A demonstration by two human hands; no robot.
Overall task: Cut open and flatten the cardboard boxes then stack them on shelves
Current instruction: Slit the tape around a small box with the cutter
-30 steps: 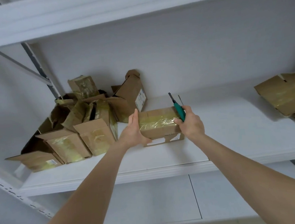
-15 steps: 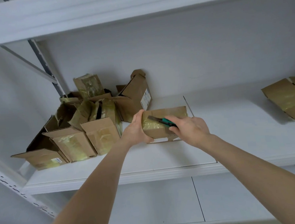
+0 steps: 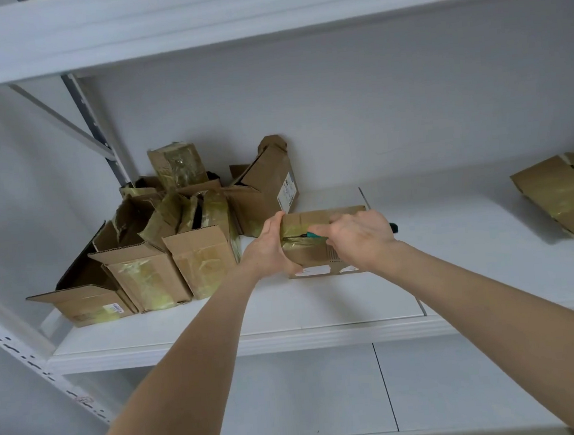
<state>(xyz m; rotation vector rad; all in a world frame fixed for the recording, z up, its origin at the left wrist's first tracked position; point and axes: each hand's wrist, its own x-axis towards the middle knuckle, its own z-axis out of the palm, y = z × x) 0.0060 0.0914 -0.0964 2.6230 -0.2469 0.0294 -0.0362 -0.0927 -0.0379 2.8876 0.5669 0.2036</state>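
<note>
Clasping the left end of the box (image 3: 311, 256) in the middle of the shelf (image 3: 321, 317) with our left hand (image 3: 270, 250) and gripping the knife (image 3: 313, 235) in our right hand (image 3: 359, 242), we are at the cutting step; next, we judge, the blade must draw right along the tape (image 3: 293, 231).

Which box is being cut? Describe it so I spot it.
On the middle shelf, look right of the opened boxes. The box stands apart, gripped by the left hand; only it has the teal cutter, held by the right hand, on its tape.
</note>
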